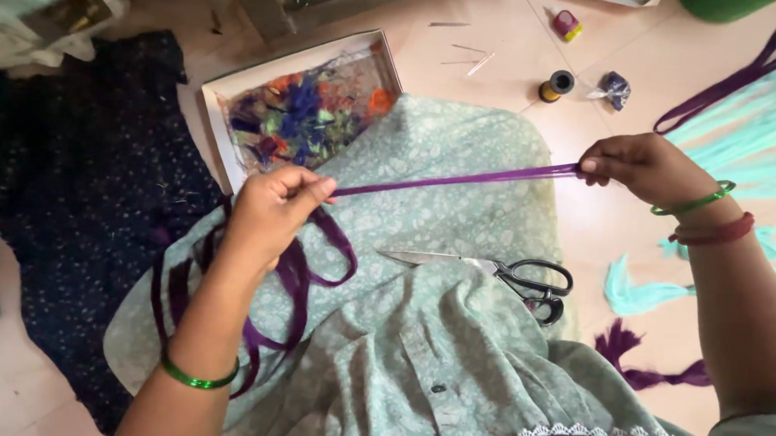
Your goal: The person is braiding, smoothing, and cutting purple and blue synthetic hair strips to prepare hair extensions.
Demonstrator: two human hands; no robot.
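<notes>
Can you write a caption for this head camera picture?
Two hands, left and right, stretch purple threads above scissors.

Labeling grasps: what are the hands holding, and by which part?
Both hold one bundle of purple threads, stretched taut: right hand pinches its end, left hand grips farther along, with the rest looping below.

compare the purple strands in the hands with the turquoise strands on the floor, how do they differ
The purple strands are pulled taut between the left hand and right hand; the turquoise strands lie loose on the floor, untouched. The purple bundle is thin; the turquoise one spreads wide. Both are long, thread-like fibres.
</notes>
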